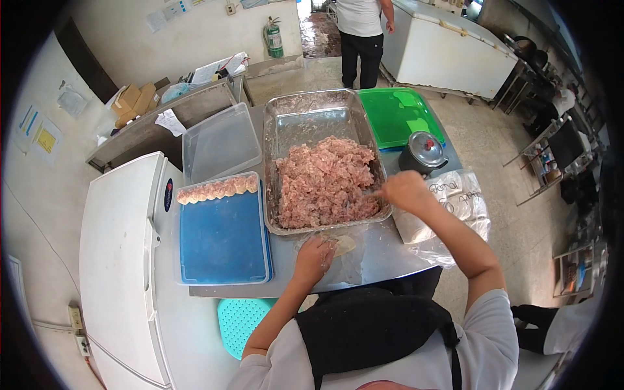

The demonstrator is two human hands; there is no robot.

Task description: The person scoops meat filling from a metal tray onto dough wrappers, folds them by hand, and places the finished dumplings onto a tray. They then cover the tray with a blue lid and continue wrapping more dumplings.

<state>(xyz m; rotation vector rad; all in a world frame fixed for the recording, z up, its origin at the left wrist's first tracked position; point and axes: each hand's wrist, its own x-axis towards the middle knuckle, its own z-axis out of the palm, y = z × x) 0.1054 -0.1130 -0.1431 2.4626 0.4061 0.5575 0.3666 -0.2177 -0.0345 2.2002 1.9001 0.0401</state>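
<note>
A large metal pan (312, 122) holds a heap of raw ground meat (325, 175). At its right rim my right hand (406, 191) is closed around a thin utensil (373, 194), whose far end is sunk in the meat. Below the pan's front rim, my left hand (314, 259) has its fingers closed at the edge of a pale, thin dumpling wrapper (344, 244). To the left, a blue-based tray (224, 234) carries a row of filled dumplings (218, 188) along its far edge.
A clear lid (221, 143) lies behind the tray. Right of the pan are a green tray (390, 120), a lidded pot (422, 156) and plastic-wrapped packs (448, 201). A white freezer (117, 260) stands left; a turquoise stool (240, 322) is below. A person (359, 39) stands beyond.
</note>
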